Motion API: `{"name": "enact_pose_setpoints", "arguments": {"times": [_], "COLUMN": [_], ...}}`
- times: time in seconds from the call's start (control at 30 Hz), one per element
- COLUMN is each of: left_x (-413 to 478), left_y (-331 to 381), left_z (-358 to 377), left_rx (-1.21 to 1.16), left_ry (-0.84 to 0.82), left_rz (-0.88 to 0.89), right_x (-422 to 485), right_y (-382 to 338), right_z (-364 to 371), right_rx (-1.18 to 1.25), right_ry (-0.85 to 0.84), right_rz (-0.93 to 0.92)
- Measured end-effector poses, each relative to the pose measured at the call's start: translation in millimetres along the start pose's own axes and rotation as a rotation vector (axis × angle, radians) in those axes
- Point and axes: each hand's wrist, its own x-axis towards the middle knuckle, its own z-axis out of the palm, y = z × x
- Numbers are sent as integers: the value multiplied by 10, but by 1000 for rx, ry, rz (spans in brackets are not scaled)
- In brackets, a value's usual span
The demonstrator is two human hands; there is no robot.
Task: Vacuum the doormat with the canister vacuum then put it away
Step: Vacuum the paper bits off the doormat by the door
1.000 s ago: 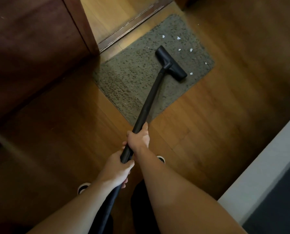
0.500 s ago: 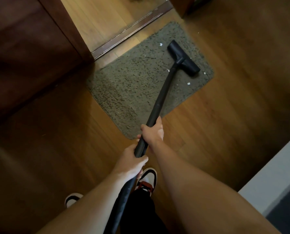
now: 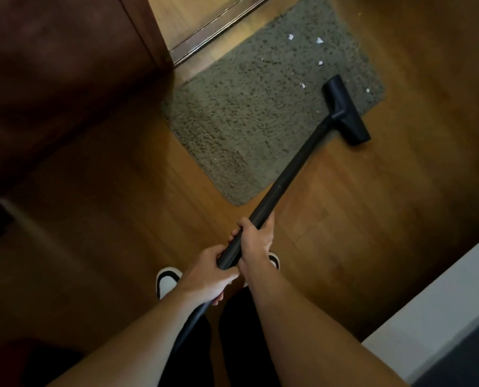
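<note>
A grey-green shaggy doormat point(image 3: 249, 113) lies on the wooden floor in front of a door sill. Several small white paper scraps point(image 3: 320, 41) dot its far right part. The black vacuum wand point(image 3: 291, 174) slants from my hands up to the black floor nozzle point(image 3: 345, 108), which rests across the mat's near right edge, half on the mat and half on the floor. My right hand point(image 3: 256, 240) grips the wand higher up; my left hand point(image 3: 209, 277) grips it just below. The canister is out of sight.
A dark wooden door point(image 3: 59, 79) stands at the left beside the metal door sill point(image 3: 216, 26). A white ledge point(image 3: 439, 311) runs along the lower right. My white shoes point(image 3: 167, 282) stand on the wooden floor point(image 3: 372, 219) under my arms.
The nozzle has been pulled back from the mat's far part to its near right edge, uncovering scraps beyond it. My hands kept their grip on the wand.
</note>
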Motion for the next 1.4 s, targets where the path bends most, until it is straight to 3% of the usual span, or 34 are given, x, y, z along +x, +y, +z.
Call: {"name": "enact_pose_setpoints", "arguments": {"times": [0.67, 1.07, 1.4], "left_x": [-630, -330, 212], "left_y": [-1109, -613, 313], "left_z": [-922, -694, -129], "left_rx": [1, 23, 46], "left_ry": [50, -23, -13], "left_rz": [46, -32, 10], "right_x": [-863, -607, 127], "right_y": [1116, 529, -353], "right_z": [849, 622, 198], "right_rx": [17, -39, -25], "right_ry": [-48, -53, -11], "right_rz": [40, 49, -4]}}
